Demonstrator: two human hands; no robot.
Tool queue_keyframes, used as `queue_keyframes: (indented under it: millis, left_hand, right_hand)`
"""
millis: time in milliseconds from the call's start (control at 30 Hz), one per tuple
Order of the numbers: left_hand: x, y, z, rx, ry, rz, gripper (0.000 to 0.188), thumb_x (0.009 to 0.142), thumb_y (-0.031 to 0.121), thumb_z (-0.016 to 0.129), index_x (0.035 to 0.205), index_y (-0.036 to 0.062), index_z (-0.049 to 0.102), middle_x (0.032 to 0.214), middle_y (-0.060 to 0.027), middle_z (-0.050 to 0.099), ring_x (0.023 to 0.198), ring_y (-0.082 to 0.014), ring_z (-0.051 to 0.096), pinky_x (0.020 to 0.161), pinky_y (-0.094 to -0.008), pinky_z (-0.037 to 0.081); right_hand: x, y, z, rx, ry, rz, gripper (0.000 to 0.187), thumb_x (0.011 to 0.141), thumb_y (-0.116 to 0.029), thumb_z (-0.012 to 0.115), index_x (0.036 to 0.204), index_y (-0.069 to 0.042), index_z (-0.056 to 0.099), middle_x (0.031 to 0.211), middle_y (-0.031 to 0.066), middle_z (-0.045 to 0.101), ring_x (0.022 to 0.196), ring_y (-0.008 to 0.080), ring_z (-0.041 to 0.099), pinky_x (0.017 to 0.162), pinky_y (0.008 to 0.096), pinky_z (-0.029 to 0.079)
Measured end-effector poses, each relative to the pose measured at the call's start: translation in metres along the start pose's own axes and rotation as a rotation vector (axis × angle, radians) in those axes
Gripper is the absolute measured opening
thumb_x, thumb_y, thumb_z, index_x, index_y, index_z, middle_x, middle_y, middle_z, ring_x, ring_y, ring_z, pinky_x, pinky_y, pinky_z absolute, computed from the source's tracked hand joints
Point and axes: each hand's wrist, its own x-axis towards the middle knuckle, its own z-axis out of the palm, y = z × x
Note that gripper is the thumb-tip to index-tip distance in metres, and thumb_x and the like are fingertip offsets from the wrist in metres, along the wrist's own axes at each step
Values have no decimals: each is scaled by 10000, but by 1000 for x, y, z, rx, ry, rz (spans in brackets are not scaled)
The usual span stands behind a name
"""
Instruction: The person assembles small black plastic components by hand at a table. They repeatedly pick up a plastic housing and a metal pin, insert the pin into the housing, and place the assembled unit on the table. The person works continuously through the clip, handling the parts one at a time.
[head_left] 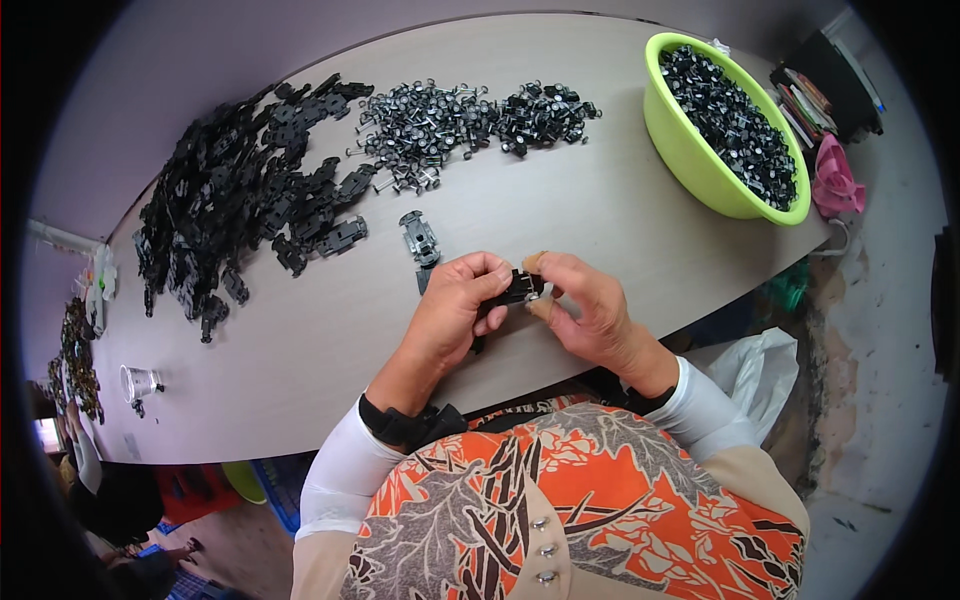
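Near the middle of the frame, a black part (515, 289) was held low over the table (290, 360), between the person's two hands. The left hand (458, 305) gripped it from the left, thumb laid along its upper side and the other fingers curled round it. The right hand (590, 310) came from the opposite side, its thumb and forefinger closed about the part's right end, both tips wearing tan covers (541, 308). A small bright piece (532, 294) showed between those tips, too small to make out fully.

Just above the left hand lay a grey car-shaped base (419, 238), with a dark piece (424, 279) below it, partly hidden by the fingers. A large heap of black bases (210, 190) spread across the upper left. At the top centre sat a pile of silvery wheel pieces (420, 125), touching a darker pile (545, 115) on its right. A lime-green tub (690, 180), filled with similar small pieces (730, 125), stood at the upper right, near a pink bundle (836, 180).

Toward the left edge, a clear cup (138, 383) stood on the table, while a co-worker's arm (86, 462) reached toward a mixed heap (78, 350).
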Motion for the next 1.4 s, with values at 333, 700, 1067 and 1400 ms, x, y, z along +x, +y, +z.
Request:
queue_keyframes:
  millis: [333, 700, 1067, 1400]
  left_hand:
    - [-2, -2, -6, -1, -103, -23, 118, 904, 171, 589, 863, 61, 580, 678, 17, 556, 475, -48, 462, 407, -172, 276]
    - [-7, 1, -7, 73, -182, -17, 158, 908, 200, 584, 880, 45, 562, 705, -19, 577, 509, -73, 526, 418, -176, 357]
    - [-6, 1, -3, 314, -149, -73, 140, 919, 161, 550, 850, 40, 558, 748, -48, 606, 611, -129, 626, 565, -252, 535]
    - [3, 11, -20, 409, 311, 430, 92, 924, 92, 513, 893, 26, 569, 669, -12, 579, 561, -69, 566, 499, -208, 470]
  right_hand:
    - [0, -8, -4, 54, -57, 143, 515, 666, 61, 704, 1124, -54, 500, 913, 107, 597, 727, 262, 611, 587, 315, 498]
    - [7, -14, -4, 9, -168, 36, 526, 672, -1, 714, 1156, -39, 512, 1001, 129, 536, 793, 313, 585, 660, 368, 494]
    - [-2, 10, -36, -297, -405, 386, 221, 736, -99, 675, 913, -21, 567, 915, 135, 493, 789, 324, 570, 672, 399, 483]
    - [101, 167, -59, -448, 98, 188, 246, 719, 56, 518, 934, -16, 612, 967, 140, 599, 811, 346, 574, 754, 396, 478]
